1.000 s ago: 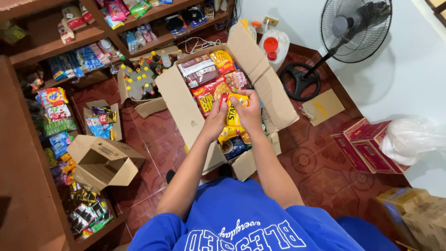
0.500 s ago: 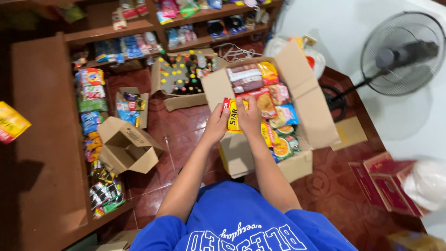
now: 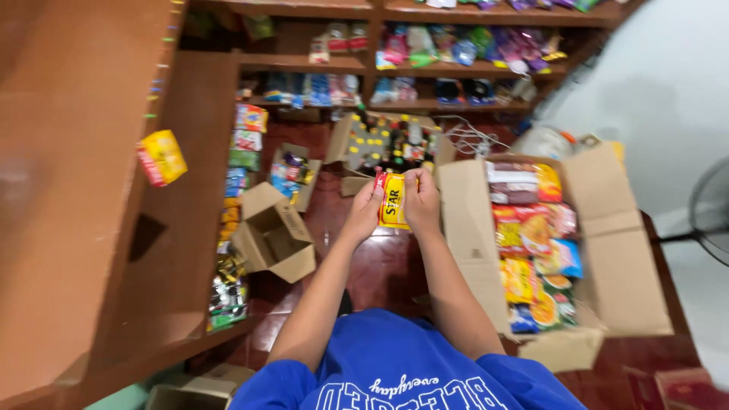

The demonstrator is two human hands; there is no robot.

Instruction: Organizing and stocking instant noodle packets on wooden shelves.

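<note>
Yellow with a red top edge, the small flat foil sachet (image 3: 394, 200) is held up between both hands in front of the person's chest, above the floor and just left of the large open cardboard box of snack packets (image 3: 619, 250). Both bare forearms reach forward from blue sleeves and meet at the sachet. The left hand (image 3: 364, 211) pinches its left edge with fingers curled; the right hand (image 3: 422, 201) grips its right edge, thumb on the front. The hands sit close together, both clamped on the sachet.

The back of the sachet and the fingertips behind it are hidden. The blue printed shirt (image 3: 406, 376) is cut off by the lower edge. A black pedestal fan (image 3: 712, 209) is cut by the right edge. Packets on the shelves are too blurred to tell apart.

Dark red glossy floor tiles (image 3: 380, 266) lie below. A small empty brown carton (image 3: 272, 234) lies tilted on its side to the left. Brown wooden shelving (image 3: 190, 228) runs along the left and the far side, stocked with coloured goods, and a yellow and red packet (image 3: 161, 157) lies on the top of the left shelf. A pale wall (image 3: 653, 83) stands at right
</note>
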